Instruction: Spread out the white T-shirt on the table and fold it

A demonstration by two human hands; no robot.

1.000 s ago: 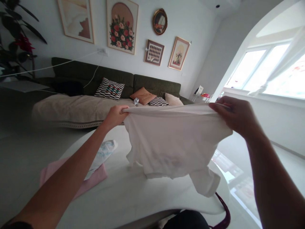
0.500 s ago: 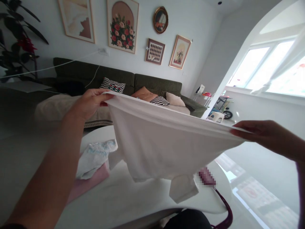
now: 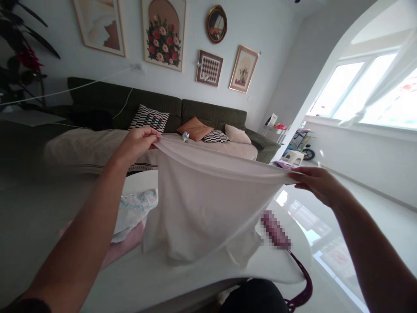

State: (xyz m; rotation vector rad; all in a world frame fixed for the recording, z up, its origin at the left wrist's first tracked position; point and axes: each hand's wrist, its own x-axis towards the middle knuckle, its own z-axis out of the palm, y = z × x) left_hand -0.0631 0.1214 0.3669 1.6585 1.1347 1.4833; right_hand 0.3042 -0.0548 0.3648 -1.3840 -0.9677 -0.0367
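At far left, a folded pale pink cloth [image 3: 124, 248] lies on the round white table [image 3: 182, 278], largely hidden behind the person's left forearm. A crumpled white cloth with faint blue print [image 3: 133, 213] rests on it; the print is illegible. The left hand [image 3: 137, 143] pinches one top corner of a plain white fabric garment [image 3: 202, 204], held up above the table. Its lower edge appears to touch the tabletop. The right hand [image 3: 314, 184] pinches the opposite corner, fingertips partly covered by fabric. A pixelated maroon object [image 3: 275, 228] sits beside the garment, unidentifiable.
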